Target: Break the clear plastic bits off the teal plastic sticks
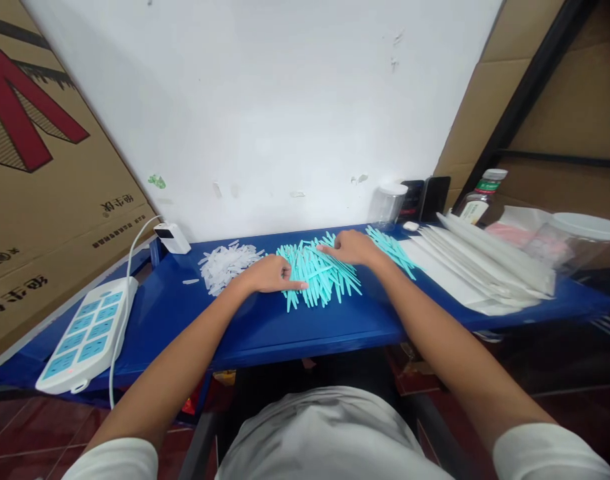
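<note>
A heap of slim turquoise plastic sticks [315,283] with tapered ends lies spread on a blue table [295,333]. At its left edge is my left hand [271,273], its thumb stretched over the sticks and apart from the curled fingers. My right hand [355,247] rests on the heap's upper right side, thumb pointing left; its other fingers are partly hidden. No stick shows clearly gripped in either hand. Left of the heap lies a pile of small translucent white plastic pieces [225,267]. More turquoise sticks [392,250] lie beyond my right forearm.
A white power strip [87,333] and a small white device [173,238] with a cable stand left. To the right are flat white plastic bags [485,267], a clear jar [389,205], a bottle [477,200] and a white-lidded tub [585,230]. A white wall [295,120] rises behind the table.
</note>
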The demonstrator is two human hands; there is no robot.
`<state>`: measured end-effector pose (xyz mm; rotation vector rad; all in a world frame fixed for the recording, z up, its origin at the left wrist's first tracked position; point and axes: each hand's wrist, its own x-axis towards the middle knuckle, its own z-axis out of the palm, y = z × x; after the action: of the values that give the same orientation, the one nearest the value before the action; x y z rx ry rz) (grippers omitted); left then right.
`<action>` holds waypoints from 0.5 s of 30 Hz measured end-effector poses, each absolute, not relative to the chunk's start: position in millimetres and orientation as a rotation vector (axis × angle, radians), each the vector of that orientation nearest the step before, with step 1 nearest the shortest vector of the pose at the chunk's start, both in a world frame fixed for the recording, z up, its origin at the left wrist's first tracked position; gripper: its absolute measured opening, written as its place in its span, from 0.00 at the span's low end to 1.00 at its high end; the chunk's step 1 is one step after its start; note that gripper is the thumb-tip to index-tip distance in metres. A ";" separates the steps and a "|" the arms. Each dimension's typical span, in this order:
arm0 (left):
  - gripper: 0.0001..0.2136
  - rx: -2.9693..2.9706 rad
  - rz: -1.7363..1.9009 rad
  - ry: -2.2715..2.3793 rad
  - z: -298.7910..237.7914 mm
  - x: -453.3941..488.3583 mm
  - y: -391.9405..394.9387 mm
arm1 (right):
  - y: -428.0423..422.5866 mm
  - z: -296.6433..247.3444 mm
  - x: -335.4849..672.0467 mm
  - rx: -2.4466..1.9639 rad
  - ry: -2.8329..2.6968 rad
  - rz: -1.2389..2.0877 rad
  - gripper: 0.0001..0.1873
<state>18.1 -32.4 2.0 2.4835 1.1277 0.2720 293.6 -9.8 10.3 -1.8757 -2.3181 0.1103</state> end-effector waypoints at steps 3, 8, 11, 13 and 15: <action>0.25 2.571 0.274 1.117 -1.2 26.3 -37.1 | -10.2 2.5 281.3 -1.896 -2.373 0.129 0.46; 0.25 2.600 0.326 1.068 -5.0 27.5 -35.6 | -7.3 1.6 282.2 -1.923 -2.320 0.118 0.48; 0.25 2.578 0.353 1.022 -6.5 26.9 -34.2 | -1.0 4.7 299.3 -2.014 -2.200 0.061 0.47; 0.24 2.567 0.378 0.989 -6.7 27.3 -34.2 | 3.5 4.9 310.5 -2.077 -2.232 0.099 0.45; 0.24 2.552 0.386 0.958 -6.0 27.7 -34.4 | 6.5 3.9 317.5 -2.061 -2.312 0.194 0.40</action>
<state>27.7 -34.4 -6.0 2.5521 0.9584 0.3856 317.5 6.5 3.9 -2.0607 -2.3121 0.1936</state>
